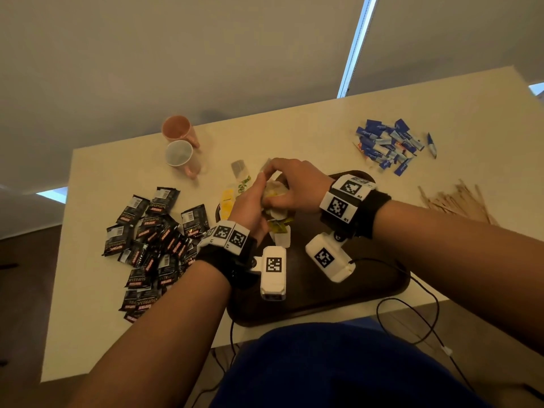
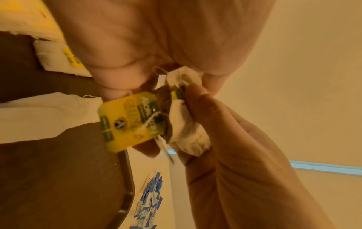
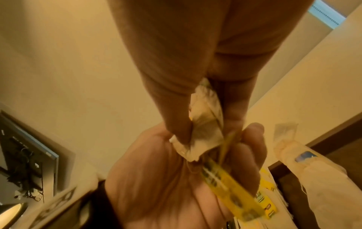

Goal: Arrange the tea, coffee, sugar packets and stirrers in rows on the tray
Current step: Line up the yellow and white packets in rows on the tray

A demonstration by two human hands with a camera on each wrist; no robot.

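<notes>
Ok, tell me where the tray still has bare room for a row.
The tray is bare along its near half, between the wrist cameras and the near rim, and toward its right rim. Its far left corner is crowded: tea bags lie there, and both hands grip a bunch of them above it.

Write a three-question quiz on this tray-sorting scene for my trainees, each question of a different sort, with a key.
1. True or false: the coffee packets lie in rows on the tray.
2. Multiple choice: What do both hands hold between them? A) a stirrer B) a tea bag C) a mug
3. Fill in: the blue sugar packets lie on the table, on the person's ___ side.

Key
1. False: they lie in a loose pile on the table, left of the tray.
2. B: the left hand and right hand both hold the tea bag.
3. right
</notes>
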